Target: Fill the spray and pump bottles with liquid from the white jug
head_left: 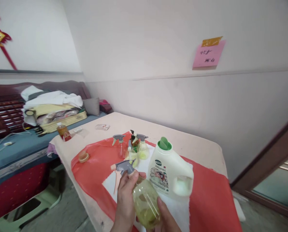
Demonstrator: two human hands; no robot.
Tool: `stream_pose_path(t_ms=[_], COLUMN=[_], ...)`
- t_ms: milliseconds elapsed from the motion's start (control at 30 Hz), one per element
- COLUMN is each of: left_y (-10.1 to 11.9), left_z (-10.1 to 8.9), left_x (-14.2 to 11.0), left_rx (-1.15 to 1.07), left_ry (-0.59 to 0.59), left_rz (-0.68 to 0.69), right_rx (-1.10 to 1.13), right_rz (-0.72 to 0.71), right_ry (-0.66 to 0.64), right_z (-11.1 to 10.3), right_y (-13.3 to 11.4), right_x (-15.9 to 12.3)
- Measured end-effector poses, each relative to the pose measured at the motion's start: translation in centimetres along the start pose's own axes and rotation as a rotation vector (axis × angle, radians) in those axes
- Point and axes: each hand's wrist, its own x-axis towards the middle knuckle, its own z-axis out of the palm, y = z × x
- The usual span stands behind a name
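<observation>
My left hand (126, 198) closes around the neck of a clear spray bottle (146, 204), just under its grey trigger head (125, 166) with pink nozzle and lever. Yellowish liquid shows low in the bottle, which is tilted. Around its lower right side wraps my right hand (168, 216). Behind the bottle stands a large white detergent jug (171, 175), its green cap (165, 143) sitting tilted in the mouth. Farther back are a spray bottle with a pinkish tint (121, 149), another with yellowish liquid (143, 149), one partly hidden (132, 158), and a brown pump bottle (134, 141).
A red sheet (211, 193) and a white cloth (180, 209) cover part of the table (194, 141). A roll of tape (83, 157) lies at left. An amber bottle (63, 132) stands near the far left corner. A red-covered stool (20, 187) is beside the table.
</observation>
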Motion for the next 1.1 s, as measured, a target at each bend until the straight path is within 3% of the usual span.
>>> stream_pose_path(t_ms=[100,233,333,467,600,733,800,933,1000,1100], left_y=[0.5,0.4,-0.5,-1.8,-2.0,-1.3,-1.1,-1.1,-1.2,-1.1], left_z=[-0.4,-0.6,-0.2,0.8,1.9,2.3,2.2,2.1,2.2,2.3], left_x=[0.1,-0.2,-0.9,-2.3,-3.1,-2.2,-1.5,-0.7,-0.5,-0.4], left_rx=[0.012,0.081,0.161,0.274,0.295,0.264,0.274,0.298,0.321,0.353], left_ry=[-0.029,-0.064,-0.128,-0.182,-0.25,-0.263,-0.204,-0.106,-0.087,-0.066], left_rz=[-0.019,-0.014,0.02,0.035,0.188,0.244,0.223,0.185,0.18,0.174], right_rx=[-0.272,-0.811,-1.058,-1.212,-1.127,-0.917,-0.895,-0.94,-0.968,-1.003], right_rz=[-0.008,-0.229,-0.254,-0.392,-0.397,-0.527,-0.666,-0.699,-0.678,-0.666], right_ry=[-0.041,0.169,0.201,0.23,0.159,0.298,0.575,0.96,1.059,1.108], right_z=[-1.0,-1.6,-0.6,0.6,-0.5,-4.2,-7.0,-13.7,-16.9,-20.7], right_y=[-1.2,-3.6,-5.0,-6.3,-10.1,-15.7,-17.9,-19.9,-19.6,-18.3], right_x=[0.3,-0.4,-1.6,-3.1,-6.0,-8.8,-8.8,-5.4,-2.8,0.7])
